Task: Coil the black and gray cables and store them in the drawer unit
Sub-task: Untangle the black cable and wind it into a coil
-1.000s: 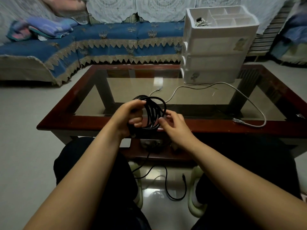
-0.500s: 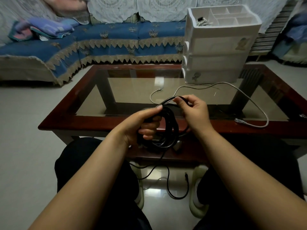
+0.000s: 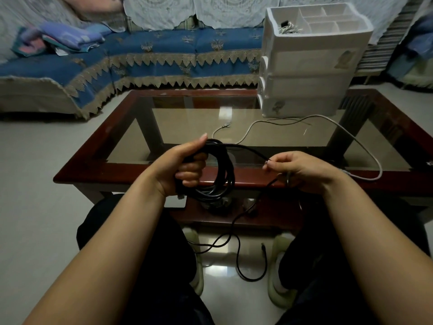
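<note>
My left hand point(image 3: 185, 165) grips a bundle of loops of the black cable point(image 3: 222, 174) over the near edge of the table. A strand runs from the top of the coil to my right hand point(image 3: 297, 170), which pinches it to the right of the coil. The cable's loose tail hangs from that hand down to the floor between my feet. The gray cable point(image 3: 339, 125) lies uncoiled on the glass table top, curving to the right edge. The white drawer unit point(image 3: 309, 66) stands at the table's far right, its drawers shut.
The glass-topped table has a dark red wooden frame point(image 3: 117, 170). The top tray of the drawer unit holds a small tangle of thin wires point(image 3: 289, 29). A blue-covered sofa point(image 3: 164, 52) runs behind the table. My knees and shoes are below the table edge.
My right hand has moved away from the coil to the right, drawing out a strand of black cable. My left hand keeps hold of the coil. The tail on the floor has shifted.
</note>
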`<state>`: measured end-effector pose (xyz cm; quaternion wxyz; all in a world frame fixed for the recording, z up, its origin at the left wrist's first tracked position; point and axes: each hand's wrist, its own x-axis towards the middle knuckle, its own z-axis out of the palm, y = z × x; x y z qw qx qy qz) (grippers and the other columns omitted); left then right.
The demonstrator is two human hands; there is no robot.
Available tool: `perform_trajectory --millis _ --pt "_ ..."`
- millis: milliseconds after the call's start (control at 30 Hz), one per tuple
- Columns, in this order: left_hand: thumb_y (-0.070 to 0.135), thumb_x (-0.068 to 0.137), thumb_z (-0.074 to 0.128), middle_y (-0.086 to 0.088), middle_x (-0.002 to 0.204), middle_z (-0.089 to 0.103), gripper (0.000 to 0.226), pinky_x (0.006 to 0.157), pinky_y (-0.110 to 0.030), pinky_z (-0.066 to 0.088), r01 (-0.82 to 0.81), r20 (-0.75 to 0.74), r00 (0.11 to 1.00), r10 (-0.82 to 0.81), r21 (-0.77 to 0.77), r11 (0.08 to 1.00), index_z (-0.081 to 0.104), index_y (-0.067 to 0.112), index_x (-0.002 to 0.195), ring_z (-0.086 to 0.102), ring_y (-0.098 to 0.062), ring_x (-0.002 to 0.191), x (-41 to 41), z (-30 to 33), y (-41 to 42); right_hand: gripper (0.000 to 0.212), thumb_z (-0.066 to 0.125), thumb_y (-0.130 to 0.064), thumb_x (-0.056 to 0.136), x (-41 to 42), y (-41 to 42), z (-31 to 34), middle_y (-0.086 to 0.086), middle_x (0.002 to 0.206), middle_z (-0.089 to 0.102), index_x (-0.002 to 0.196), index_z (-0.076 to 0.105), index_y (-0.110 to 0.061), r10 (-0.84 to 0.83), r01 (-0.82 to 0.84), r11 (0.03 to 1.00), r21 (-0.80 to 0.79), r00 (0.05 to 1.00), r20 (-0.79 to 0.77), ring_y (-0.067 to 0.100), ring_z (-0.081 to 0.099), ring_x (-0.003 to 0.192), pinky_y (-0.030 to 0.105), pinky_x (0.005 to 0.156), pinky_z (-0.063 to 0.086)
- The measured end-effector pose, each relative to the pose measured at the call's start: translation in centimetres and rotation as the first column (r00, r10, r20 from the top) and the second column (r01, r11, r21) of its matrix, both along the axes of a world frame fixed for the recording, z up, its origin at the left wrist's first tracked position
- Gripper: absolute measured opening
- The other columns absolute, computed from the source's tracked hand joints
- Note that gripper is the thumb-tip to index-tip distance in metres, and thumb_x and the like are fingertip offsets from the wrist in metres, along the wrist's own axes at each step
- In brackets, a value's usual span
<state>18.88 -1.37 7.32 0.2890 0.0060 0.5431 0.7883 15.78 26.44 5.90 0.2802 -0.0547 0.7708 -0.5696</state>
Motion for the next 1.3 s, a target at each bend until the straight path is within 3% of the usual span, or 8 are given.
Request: perform_trajectory --millis 167,400,500,600,800,1033,1167,1300 --pt "0.038 0.091 0.050 0.008 0.031 0.035 0.041 0.029 -0.013 0.026 -0.075 0.021 0.997 0.072 0.291 0.954 0.052 0.016 0.057 0.033 -0.004 0.023 -0.3 -0.2 0.8 0.044 0.043 -0.048 0.095 0.9 -3.1 -2.0 0.001 0.067 0.065 0.088 0.065 -0.010 -0.012 0.028 0.981 0.192 0.997 -0.082 0.011 0.049 0.045 0.021 0.044 0.040" --pt "0.022 0.094 0.052 0.007 0.031 0.032 0.038 0.030 -0.012 0.024 -0.542 0.283 0.838 0.467 0.530 0.652 0.043 0.016 0.058 0.031 -0.005 0.023 -1.7 -1.1 0.7 0.057 0.036 -0.061 0.087 2.0 -5.0 -4.5 -0.001 0.089 0.060 0.114 0.056 -0.016 0.099 -0.031 0.983 0.180 0.920 -0.380 0.012 0.056 0.072 0.032 0.072 0.047" --pt "0.021 0.094 0.051 0.008 0.031 0.031 0.041 0.029 -0.014 0.024 -0.666 0.384 0.743 0.549 0.509 0.545 0.042 0.015 0.054 0.030 -0.005 0.023 -2.0 -1.5 0.2 0.056 0.055 -0.057 0.085 2.5 -5.3 -4.8 -0.019 0.120 0.051 0.136 0.038 -0.039 0.278 -0.062 0.908 0.414 0.828 -0.487 0.002 0.052 0.103 0.030 0.087 0.047" --pt "0.020 0.093 0.053 0.008 0.033 0.032 0.044 0.030 -0.015 0.025 -0.731 0.454 0.679 0.577 0.489 0.476 0.042 0.015 0.050 0.029 -0.005 0.025 -1.8 -1.6 0.7 0.064 0.060 -0.058 0.081 3.0 -6.1 -5.7 -0.009 0.131 0.043 0.136 0.038 -0.034 0.422 -0.018 0.757 0.653 0.777 -0.468 0.015 0.055 0.109 0.034 0.081 0.049" --pt "0.020 0.092 0.055 0.009 0.036 0.033 0.045 0.032 -0.015 0.027 -0.839 0.539 0.541 0.645 0.405 0.365 0.038 0.018 0.051 0.029 -0.004 0.027 -1.2 -1.7 2.8 0.050 0.043 -0.064 0.087 3.7 -7.7 -6.1 -0.004 0.078 0.054 0.082 0.060 -0.017 0.137 0.394 0.799 0.455 0.618 -0.775 0.019 0.058 0.074 0.029 0.053 0.036" --pt "0.024 0.092 0.058 0.009 0.041 0.031 0.046 0.039 -0.019 0.032 -0.903 0.476 0.405 0.780 0.343 0.260 0.038 0.019 0.052 0.030 -0.006 0.035 -2.0 -2.0 2.9 0.025 0.054 -0.040 0.093 2.5 -7.1 -6.5 -0.008 0.065 0.056 0.086 0.062 -0.017 -0.218 0.421 0.894 0.151 0.705 -0.675 0.016 0.057 0.068 0.035 0.064 0.046" --pt "0.023 0.091 0.062 0.006 0.045 0.035 0.031 0.042 -0.023 0.035 -0.946 0.331 0.287 0.899 0.246 0.211 0.049 0.014 0.065 0.032 -0.008 0.039 -2.2 -2.0 2.9 0.029 0.046 -0.035 0.098 1.7 -6.8 -6.7 -0.002 0.077 0.059 0.086 0.062 -0.014 -0.103 0.267 0.918 0.293 0.875 -0.474 0.022 0.058 0.082 0.032 0.066 0.041" --pt "0.026 0.090 0.064 0.001 0.054 0.043 0.027 0.041 -0.023 0.039 -0.987 0.147 0.137 0.980 0.106 0.122 0.052 0.003 0.097 0.038 -0.008 0.036 -2.6 -2.1 2.6 0.023 0.042 -0.048 0.096 2.3 -6.6 -5.2 -0.010 0.080 0.054 0.101 0.051 -0.028 0.123 0.126 0.891 0.436 0.858 -0.499 0.016 0.055 0.082 0.034 0.070 0.043"
